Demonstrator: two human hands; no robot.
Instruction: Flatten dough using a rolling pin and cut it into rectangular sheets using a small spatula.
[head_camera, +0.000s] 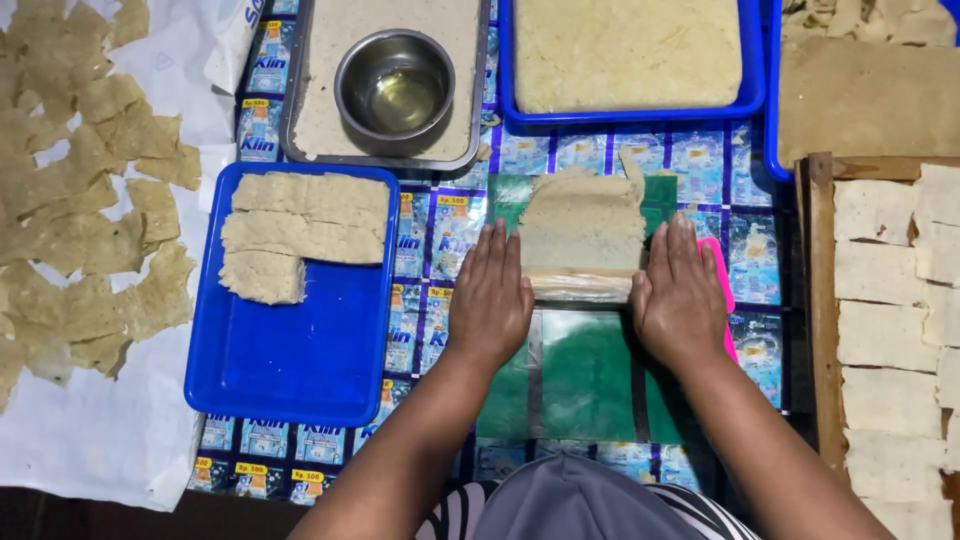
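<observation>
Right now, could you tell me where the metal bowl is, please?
The metal bowl sits at the top of the head view, in the grey tray, above the blue tray.

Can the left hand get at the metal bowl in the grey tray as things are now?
Probably yes. The left hand lies flat on the roller's end beside the dough sheet, holding nothing. The metal bowl sits open in the grey tray just ahead, with nothing between them.

Both forearms reach up from the bottom of the frame; the left hand (489, 298) and right hand (680, 296) lie palm-down at centre, fingers (497, 250) extended and together.
</observation>
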